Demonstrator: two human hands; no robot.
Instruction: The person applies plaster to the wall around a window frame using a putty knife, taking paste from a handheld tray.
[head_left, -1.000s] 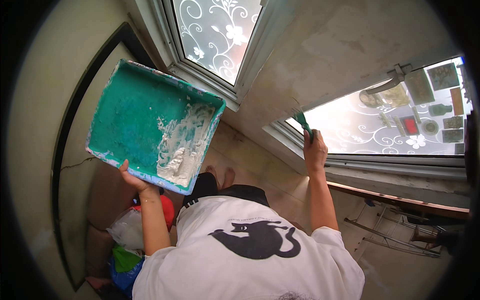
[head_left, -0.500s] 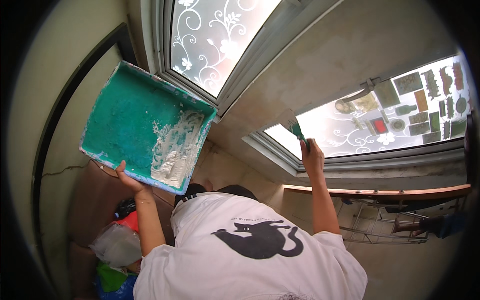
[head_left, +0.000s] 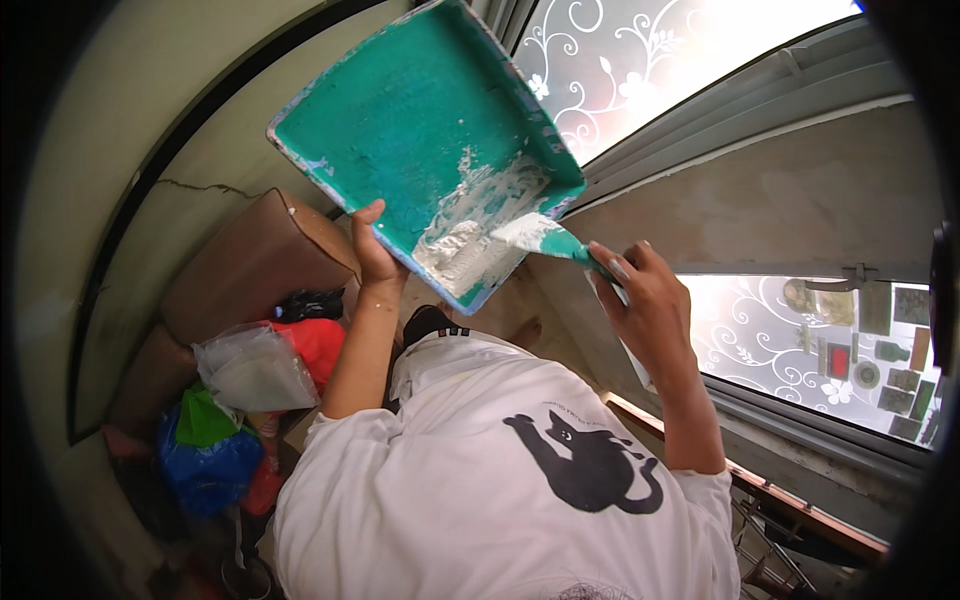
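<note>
The left hand (head_left: 372,250) is gripping the lower edge of a green tray (head_left: 420,140), thumb curled over the rim, and is holding it tilted up in front of the window (head_left: 640,70). The right hand (head_left: 640,300) is closed around the handle of a putty knife (head_left: 545,238), whose blade is pointing leftward and slightly up, its long axis running from the hand toward the tray's lower right corner. The blade tip is lying on the white filler (head_left: 470,240) that is pooling in that corner, so the right hand is the nearer one to the paste. Whether the blade is already carrying a load is hard to tell from this angle. The tray's raised rim is closing the corner just below the blade. To the right, the bare grey wall (head_left: 790,200) between the window panes is standing open, near the right hand. Bags (head_left: 250,370) and a brown box (head_left: 250,265) are crowding the floor on the left.
</note>
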